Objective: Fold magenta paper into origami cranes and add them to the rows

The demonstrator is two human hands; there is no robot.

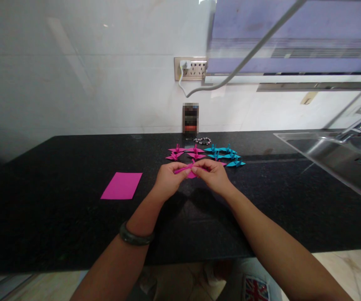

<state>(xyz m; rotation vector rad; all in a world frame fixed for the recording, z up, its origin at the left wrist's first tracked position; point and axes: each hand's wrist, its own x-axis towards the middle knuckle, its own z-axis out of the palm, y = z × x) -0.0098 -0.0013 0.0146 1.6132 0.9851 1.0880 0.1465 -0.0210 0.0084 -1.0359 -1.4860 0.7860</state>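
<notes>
Between my two hands is a pink origami paper [191, 174], partly folded and mostly covered by my fingers. My left hand [169, 179] pinches its left side between thumb and fingers. On the other side my right hand [213, 175] grips it the same way, the thumbs close together at the middle. Just beyond the hands stand several pink paper cranes [195, 149] in rows. Several blue paper cranes [231, 155] are grouped to their right. A pink paper sheet [122, 186] lies flat on the counter, left of my left hand.
The black countertop [74, 225] runs back to a tiled wall. A phone [190, 118] with a blurred screen leans there, a beaded bracelet [202, 141] beside it. At the right is a steel sink [349, 163]. A cable [230, 79] hangs from the wall socket [196, 69].
</notes>
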